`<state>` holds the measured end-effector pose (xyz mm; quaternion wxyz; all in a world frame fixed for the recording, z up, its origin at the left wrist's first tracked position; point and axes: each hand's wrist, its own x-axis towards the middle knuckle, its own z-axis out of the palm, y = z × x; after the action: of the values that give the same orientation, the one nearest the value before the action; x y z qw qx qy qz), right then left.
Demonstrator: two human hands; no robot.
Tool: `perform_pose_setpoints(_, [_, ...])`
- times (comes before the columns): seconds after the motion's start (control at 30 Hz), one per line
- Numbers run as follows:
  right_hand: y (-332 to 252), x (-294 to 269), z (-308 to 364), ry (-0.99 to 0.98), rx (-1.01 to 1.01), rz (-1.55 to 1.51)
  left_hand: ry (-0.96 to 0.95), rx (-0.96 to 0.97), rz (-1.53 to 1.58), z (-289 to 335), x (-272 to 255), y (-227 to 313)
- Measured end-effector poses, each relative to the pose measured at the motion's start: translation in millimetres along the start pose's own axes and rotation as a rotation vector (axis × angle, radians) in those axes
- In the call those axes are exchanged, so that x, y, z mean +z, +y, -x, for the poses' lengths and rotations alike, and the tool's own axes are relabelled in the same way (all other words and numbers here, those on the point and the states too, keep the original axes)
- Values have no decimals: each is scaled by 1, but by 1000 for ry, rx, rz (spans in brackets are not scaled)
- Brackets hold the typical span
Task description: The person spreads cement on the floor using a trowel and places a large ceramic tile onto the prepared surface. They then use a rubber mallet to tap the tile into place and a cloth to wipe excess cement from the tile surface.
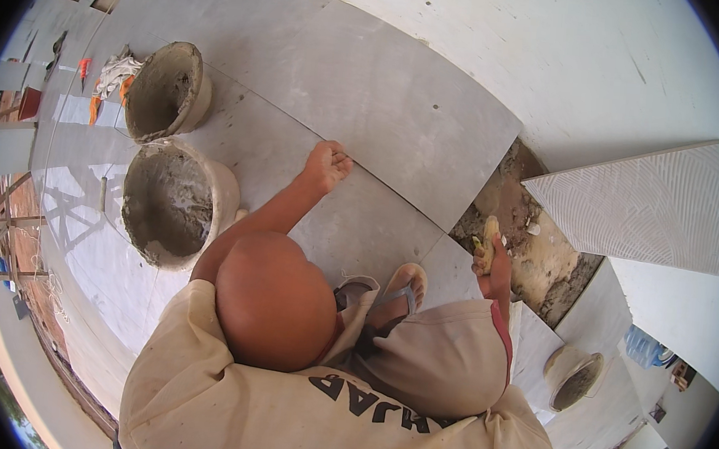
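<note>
My left hand [328, 168] is at the seam between large grey floor tiles [372, 65], its fingers curled together; whatever they may pinch is too small to make out. In my right hand [496, 265] is a worn, yellowish, elongated thing [491, 231], its exact kind unclear. That hand is beside a bare patch of rough, brownish bedding [535, 247] where no tile lies. Past this patch, a tile with combed ridges of mortar [644, 200] on its face leans against the white wall [542, 45].
Two mortar-caked buckets [226, 182] [200, 98] stand to my left, with a whitish and orange cloth [118, 75] beyond them. A smaller bucket [575, 378] and a clear blue plastic bottle [645, 347] are at the right. Wooden framing [4, 230] stands at far left.
</note>
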<state>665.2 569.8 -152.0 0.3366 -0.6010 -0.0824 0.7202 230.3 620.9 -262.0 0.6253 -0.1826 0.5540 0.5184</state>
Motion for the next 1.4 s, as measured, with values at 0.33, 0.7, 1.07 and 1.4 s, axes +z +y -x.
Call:
perform_pose_setpoints(0.33, [9,18,-1,120,-68,101,-90,91,-24,-12,-7,-9])
perform_pose_setpoints(0.7, [-5,8,34,357,-103,267,-98,166,-151,11,1,-2])
perform_pose_setpoints(1.07, [-86,65,136,119,-558,497,-165,262,-270,88,46,26])
perform_pose_setpoints(1.4, [-117,330,142,-450,-851,1153,-419,443,-334,127,86,56])
